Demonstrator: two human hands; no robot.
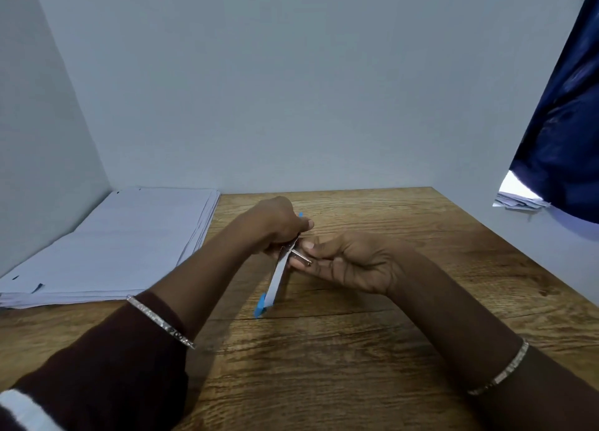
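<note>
You are gripping the blue-and-silver stapler (279,275) in your left hand (278,223), its long axis slanting from the blue near end at the wooden table (356,349) up toward the wall. Your right hand (350,262) is pinching a metal staple strip (301,257) against it.

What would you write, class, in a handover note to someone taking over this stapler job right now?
Left hand grips the stapler at its far end; the blue near end seems to rest on the table.
Right hand pinches a staple strip at the stapler's side.
Done: strip is at the stapler.
Left: probably seat it and close up.
Paper stack lies at the left, untouched.
</note>
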